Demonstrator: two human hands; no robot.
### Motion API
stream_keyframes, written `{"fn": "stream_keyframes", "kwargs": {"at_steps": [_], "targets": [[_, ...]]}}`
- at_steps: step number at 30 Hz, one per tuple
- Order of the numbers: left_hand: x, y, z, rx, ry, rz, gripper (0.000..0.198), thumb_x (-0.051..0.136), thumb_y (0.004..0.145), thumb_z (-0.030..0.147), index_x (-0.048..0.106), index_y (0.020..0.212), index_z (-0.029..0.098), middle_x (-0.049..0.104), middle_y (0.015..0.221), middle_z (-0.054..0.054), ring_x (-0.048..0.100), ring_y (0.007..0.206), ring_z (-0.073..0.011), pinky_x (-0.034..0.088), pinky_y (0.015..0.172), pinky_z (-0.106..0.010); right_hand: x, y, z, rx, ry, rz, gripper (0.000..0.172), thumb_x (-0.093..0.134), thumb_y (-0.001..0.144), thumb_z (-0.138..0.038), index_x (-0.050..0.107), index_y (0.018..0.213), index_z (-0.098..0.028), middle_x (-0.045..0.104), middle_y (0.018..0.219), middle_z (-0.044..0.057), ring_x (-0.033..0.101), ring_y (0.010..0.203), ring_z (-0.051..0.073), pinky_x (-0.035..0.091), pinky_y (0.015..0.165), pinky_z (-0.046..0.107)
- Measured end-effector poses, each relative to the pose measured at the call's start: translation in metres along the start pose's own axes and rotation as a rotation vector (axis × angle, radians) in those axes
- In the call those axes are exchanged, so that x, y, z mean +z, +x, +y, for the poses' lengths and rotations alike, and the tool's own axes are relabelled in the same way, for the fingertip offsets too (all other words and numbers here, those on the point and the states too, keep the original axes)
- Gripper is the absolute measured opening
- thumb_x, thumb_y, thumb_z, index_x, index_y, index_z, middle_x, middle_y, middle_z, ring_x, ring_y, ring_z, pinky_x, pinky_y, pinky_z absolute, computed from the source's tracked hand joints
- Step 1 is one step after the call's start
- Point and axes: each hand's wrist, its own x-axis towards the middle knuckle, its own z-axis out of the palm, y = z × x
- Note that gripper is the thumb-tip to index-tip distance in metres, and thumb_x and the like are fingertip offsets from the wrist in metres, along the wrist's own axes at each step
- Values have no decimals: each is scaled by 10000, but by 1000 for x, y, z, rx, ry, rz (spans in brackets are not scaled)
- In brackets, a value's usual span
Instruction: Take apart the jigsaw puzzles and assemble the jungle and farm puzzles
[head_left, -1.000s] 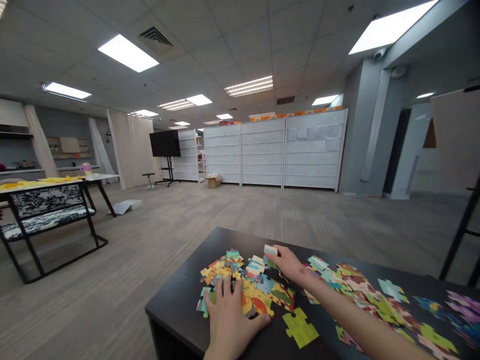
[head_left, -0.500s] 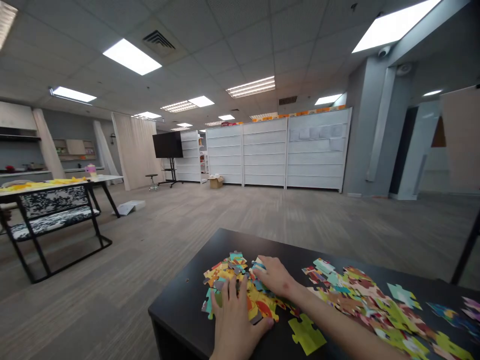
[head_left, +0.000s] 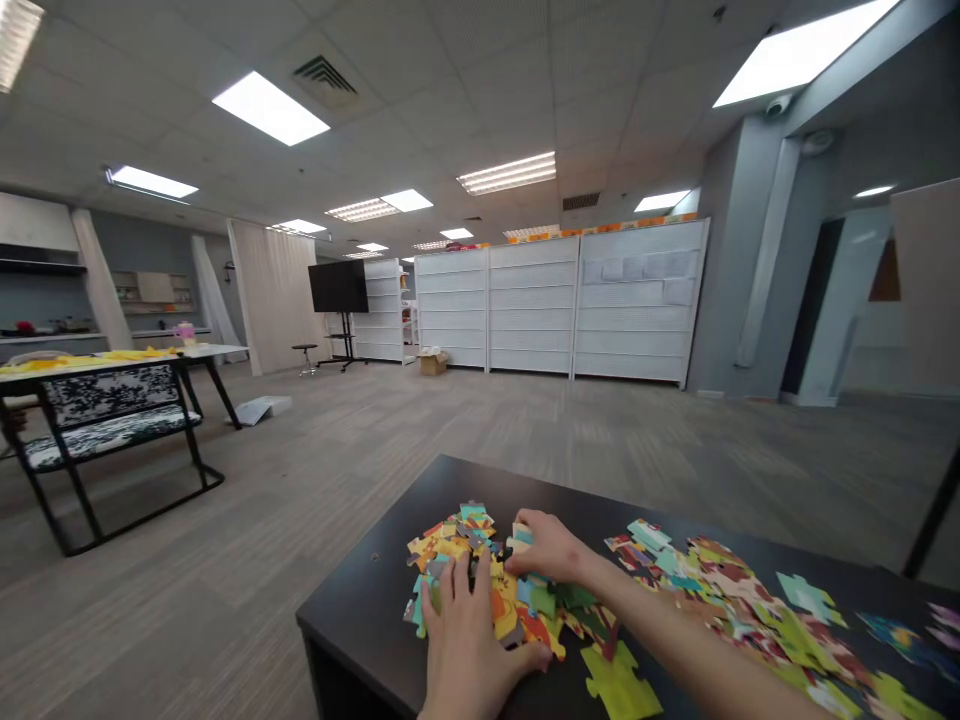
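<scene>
The left hand lies palm down over the near side of a loose heap of jigsaw pieces, its fingers slightly parted and its thumb spread wide to the right; whether it grips any piece beneath cannot be determined. The right hand is narrowed at the far right side of the same heap, holding a cream-and-blue jigsaw piece between thumb and fingers. The heap, chiefly yellow, orange and teal, sits on a black table, near its left corner. A large lime-green jigsaw piece lies just beside the heap, to the right of the left thumb. A second, mixed heap of pink, brown and green pieces is spread beyond the right forearm, with a pale teal piece at its far edge and dark blue pieces farther right. Across the carpeted floor are white shelving units, a wheeled television stand, a cardboard box and a patterned chair.
</scene>
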Motion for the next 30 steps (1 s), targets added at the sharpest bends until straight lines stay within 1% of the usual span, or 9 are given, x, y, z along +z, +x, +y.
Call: {"fn": "stream_keyframes", "kwargs": {"at_steps": [3,7,12,16,19,22,25,28,30], "targets": [[-4,-2,1,17,-10,6,1039,734,609,648,385,1525,302,339,1599,-100,172,1488,-399,7,1175,-608,-8,-2,4,9,148,-41,353,836,532,-290,566,743,-208,671,746,-21,621,766,194,404,603,231],[-5,-3,1,34,-23,29,905,740,654,597,465,1475,334,372,1583,-99,210,1477,-406,35,1168,-629,-19,-7,9,36,374,-134,303,765,640,-352,551,804,-215,670,692,-40,641,674,165,456,568,219],[0,-2,0,46,-5,87,826,723,702,579,502,1452,314,414,1560,-109,257,1461,-407,57,1161,-645,-20,-17,10,83,525,-226,346,798,534,-270,557,774,-213,655,614,-53,614,571,151,468,519,221],[9,-1,-3,74,29,141,823,669,749,631,502,1462,254,445,1535,-153,303,1437,-421,73,1155,-654,-16,-19,8,95,593,-252,392,837,468,-240,583,764,-208,649,582,-61,592,521,150,475,496,235],[19,2,-7,91,55,185,823,618,790,651,478,1482,228,441,1538,-165,297,1432,-455,88,1142,-674,-19,-17,11,79,638,-211,396,854,463,-245,609,770,-199,660,589,-50,602,532,160,478,507,243],[25,4,-11,116,54,211,718,579,856,543,471,1488,222,440,1544,-150,287,1435,-466,81,1143,-684,-24,-12,16,53,697,-110,404,862,504,-302,612,804,-200,678,640,-38,638,600,172,497,565,250],[25,7,-15,141,27,198,617,511,904,367,449,1501,226,471,1527,-123,315,1433,-426,112,1153,-666,-24,-9,20,52,758,-17,405,838,572,-381,597,847,-208,704,701,-18,661,645,180,516,613,268],[21,10,-18,161,-41,164,591,453,938,333,418,1518,222,492,1511,-112,362,1420,-368,181,1167,-605,-15,-5,21,57,789,48,381,812,609,-417,598,838,-201,718,721,4,666,650,183,519,624,278],[19,12,-21,173,-104,164,571,404,956,312,413,1519,219,492,1509,-105,388,1413,-319,222,1175,-547,-8,-2,22,57,788,106,362,807,608,-407,609,824,-195,716,712,5,660,646,183,509,619,275]]}}
